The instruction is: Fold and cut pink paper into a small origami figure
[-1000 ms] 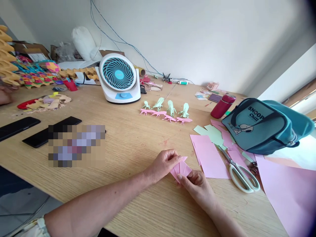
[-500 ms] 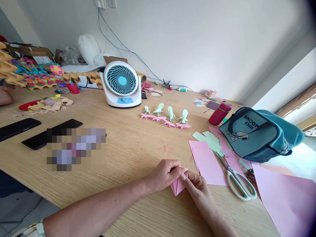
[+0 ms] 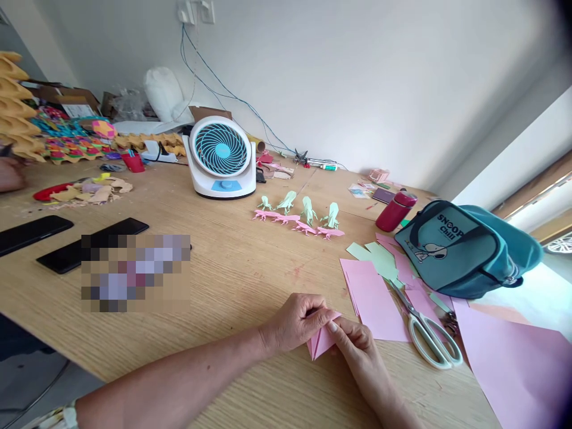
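Observation:
A small folded piece of pink paper [image 3: 322, 342] is pinched between both hands above the table, its pointed end towards me. My left hand [image 3: 298, 322] grips its upper left part with thumb and curled fingers. On the right side, my right hand [image 3: 355, 341] pinches the paper, thumb on top, close to the left thumb. Farther back stand several pink folded paper figures [image 3: 305, 228] in a row, with green folded figures [image 3: 308, 211] behind them. Pink paper sheets [image 3: 379, 301] and white-handled scissors [image 3: 431, 336] lie to the right of my hands.
A fan [image 3: 222, 156] stands at the back. Right of the figures are a red bottle [image 3: 396, 211], a teal bag [image 3: 456, 247] and green scraps [image 3: 379, 260]. Black phones [image 3: 93, 243] lie left. Another person's hand [image 3: 11, 174] shows at the left edge.
The view has shifted slightly. Both hands still hold the pink paper, which is turned a little, with its lower tip pointing slightly more to the left.

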Available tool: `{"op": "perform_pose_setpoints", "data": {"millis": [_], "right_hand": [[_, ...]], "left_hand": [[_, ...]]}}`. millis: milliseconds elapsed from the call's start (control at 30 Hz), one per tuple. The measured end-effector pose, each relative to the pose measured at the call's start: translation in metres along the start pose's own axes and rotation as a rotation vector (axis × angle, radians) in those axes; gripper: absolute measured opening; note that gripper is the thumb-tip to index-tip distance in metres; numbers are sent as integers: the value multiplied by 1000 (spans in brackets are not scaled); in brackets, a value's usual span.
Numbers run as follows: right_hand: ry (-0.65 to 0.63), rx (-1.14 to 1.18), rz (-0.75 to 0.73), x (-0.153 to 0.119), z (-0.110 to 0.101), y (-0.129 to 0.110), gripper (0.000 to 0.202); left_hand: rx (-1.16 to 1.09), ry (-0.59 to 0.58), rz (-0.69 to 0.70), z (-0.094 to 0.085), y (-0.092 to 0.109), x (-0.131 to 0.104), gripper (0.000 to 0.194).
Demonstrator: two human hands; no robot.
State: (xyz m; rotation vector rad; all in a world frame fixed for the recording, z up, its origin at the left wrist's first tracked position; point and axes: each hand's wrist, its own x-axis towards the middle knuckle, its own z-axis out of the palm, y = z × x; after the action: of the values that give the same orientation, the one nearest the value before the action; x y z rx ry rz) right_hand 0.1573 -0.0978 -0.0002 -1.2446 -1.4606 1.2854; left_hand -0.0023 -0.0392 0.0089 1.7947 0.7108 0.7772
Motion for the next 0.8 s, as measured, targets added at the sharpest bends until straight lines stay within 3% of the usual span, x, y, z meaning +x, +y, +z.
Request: {"op": "perform_pose_setpoints", "data": {"millis": [200, 533, 800], "right_hand": [[83, -10, -14, 1, 0, 2, 52], [-11, 36, -25, 2, 2, 10, 50], [66, -29, 15, 3, 5, 26, 52]], "left_hand": [[31, 96, 26, 1, 1, -2, 46], [64, 31, 59, 1, -3, -2, 42], [43, 32, 35, 2, -5, -2, 43]]}}
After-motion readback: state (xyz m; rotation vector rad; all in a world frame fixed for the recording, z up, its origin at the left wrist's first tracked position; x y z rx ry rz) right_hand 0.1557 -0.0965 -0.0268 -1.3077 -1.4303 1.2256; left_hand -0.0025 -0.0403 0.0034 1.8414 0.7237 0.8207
